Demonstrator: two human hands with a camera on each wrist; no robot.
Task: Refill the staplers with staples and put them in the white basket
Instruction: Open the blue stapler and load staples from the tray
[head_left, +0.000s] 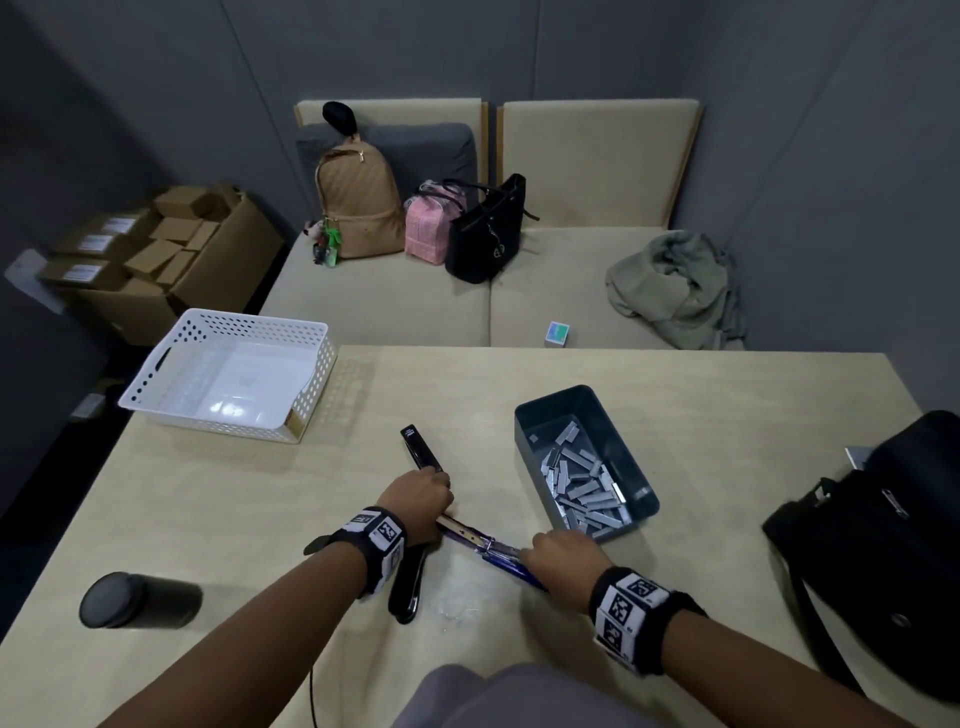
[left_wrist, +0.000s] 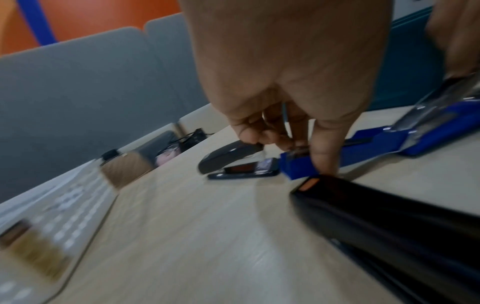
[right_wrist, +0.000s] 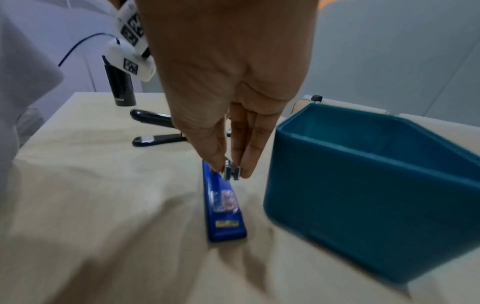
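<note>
A blue stapler (head_left: 485, 545) lies opened out flat on the table between my hands. My left hand (head_left: 422, 498) grips its far end (left_wrist: 298, 164) with curled fingers and thumb. My right hand (head_left: 561, 558) pinches a small silvery metal part (right_wrist: 231, 171) just above the blue cover (right_wrist: 224, 207); it looks like the stapler's magazine tip, though it may be a staple strip. One black stapler (head_left: 421, 449) lies beyond my left hand, and a second (head_left: 408, 592) lies under my left wrist. The white basket (head_left: 156, 374) stands empty at the table's far left.
A dark teal bin (head_left: 535, 415) holding several staple strips stands just right of the blue stapler. A black cylindrical bottle (head_left: 137, 600) stands near left. A black bag (head_left: 883, 545) lies at the right edge. Beyond the table is a sofa with bags.
</note>
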